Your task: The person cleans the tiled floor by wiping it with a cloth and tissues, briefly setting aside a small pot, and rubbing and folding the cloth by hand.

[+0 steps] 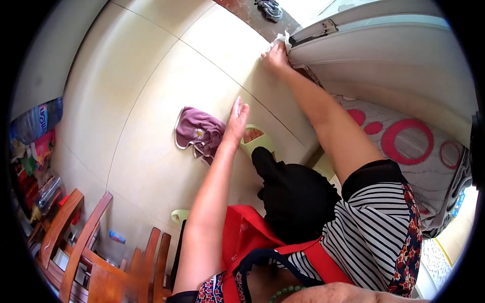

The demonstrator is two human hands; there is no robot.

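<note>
My right hand (276, 56) reaches far forward, its fingers closed round a white cloth or tissue (284, 39). It presses this against the end of a white door-like panel (374, 43), close to the floor. Held out above the tiles, my left hand (237, 121) has its fingers stretched out and holds nothing. Beneath and beside it lies a crumpled purple cloth (194, 127) with a daisy on it. A pale green slipper (260, 137) on my foot shows just right of that hand.
Wooden chairs (83, 242) stand at lower left. Beyond them are a large water bottle (40, 121) and assorted packages. A grey padded cover (394, 121) with pink rings lies at right. A grey cloth (270, 10) rests on the dark threshold (242, 11) at the top.
</note>
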